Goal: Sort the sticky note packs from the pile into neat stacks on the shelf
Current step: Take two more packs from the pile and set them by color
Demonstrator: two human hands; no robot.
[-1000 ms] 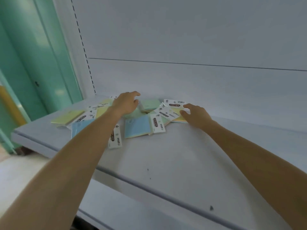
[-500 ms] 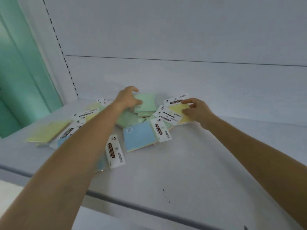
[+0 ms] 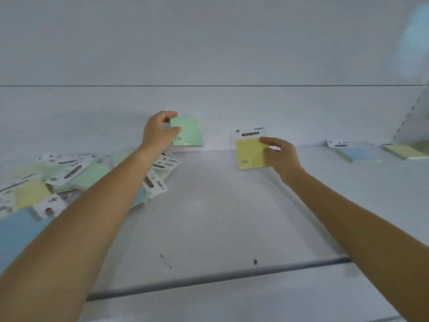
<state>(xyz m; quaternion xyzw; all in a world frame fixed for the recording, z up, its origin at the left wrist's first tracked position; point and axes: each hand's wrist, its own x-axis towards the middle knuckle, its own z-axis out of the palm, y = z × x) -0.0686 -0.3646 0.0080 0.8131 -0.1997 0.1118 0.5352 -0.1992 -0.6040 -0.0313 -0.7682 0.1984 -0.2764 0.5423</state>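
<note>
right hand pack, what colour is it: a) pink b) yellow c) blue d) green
b: the right hand pinches a yellow pack with a white header card, while the green pack is in the left hand.

Two bare forearms extend forward from lower frame corners, well apart. Left hand [image 3: 157, 133], fingers curled, pinches pale green square sticky note pack [image 3: 189, 131] by left edge. Right hand [image 3: 282, 156] grips yellow square sticky note pack [image 3: 249, 154], fingers curled over right edge.
</note>
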